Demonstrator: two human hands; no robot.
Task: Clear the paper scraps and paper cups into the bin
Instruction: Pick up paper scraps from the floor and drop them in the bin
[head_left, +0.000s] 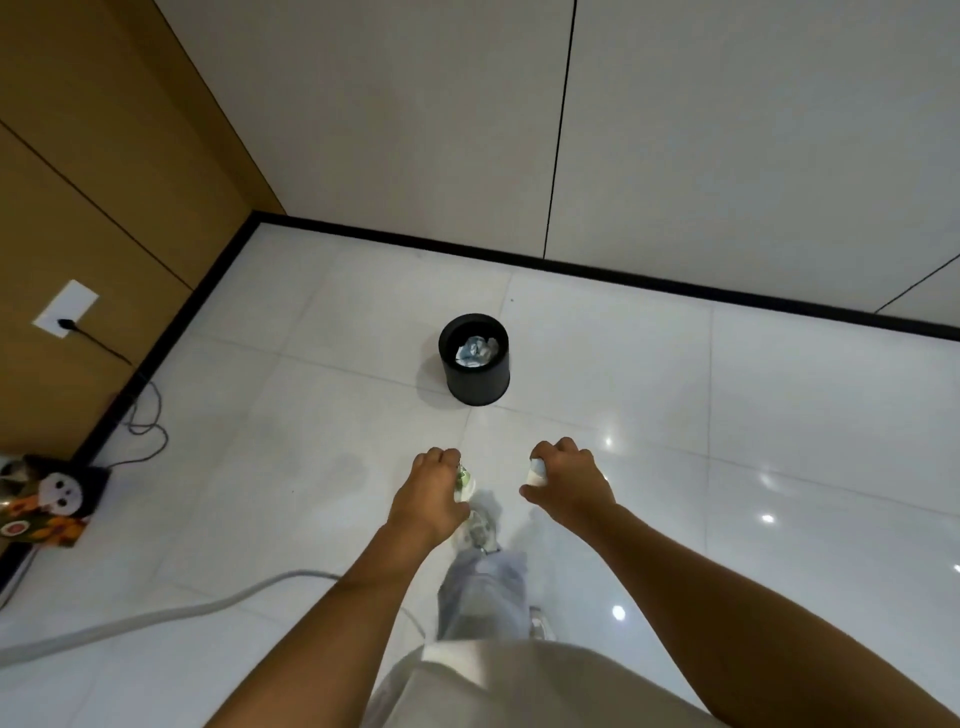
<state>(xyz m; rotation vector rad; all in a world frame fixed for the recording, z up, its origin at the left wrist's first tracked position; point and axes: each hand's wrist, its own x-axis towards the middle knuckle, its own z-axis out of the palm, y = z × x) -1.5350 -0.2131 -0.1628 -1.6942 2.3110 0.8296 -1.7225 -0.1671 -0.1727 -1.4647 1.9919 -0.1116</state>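
Note:
A black round bin (475, 382) stands on the white tiled floor ahead of me, with crumpled paper scraps (475, 351) inside it. My left hand (431, 491) is curled round a paper cup (463, 480) with a green print, mostly hidden by the fingers. My right hand (569, 483) grips a white paper cup (537, 470), only one end showing. Both hands are held out in front of me, short of the bin.
A black skirting runs along the wood wall on the left and the white wall behind the bin. A wall socket (66, 309) feeds a black cable (145, 415). A printed bag (49, 501) sits at the left. A grey hose (156, 613) lies across the floor.

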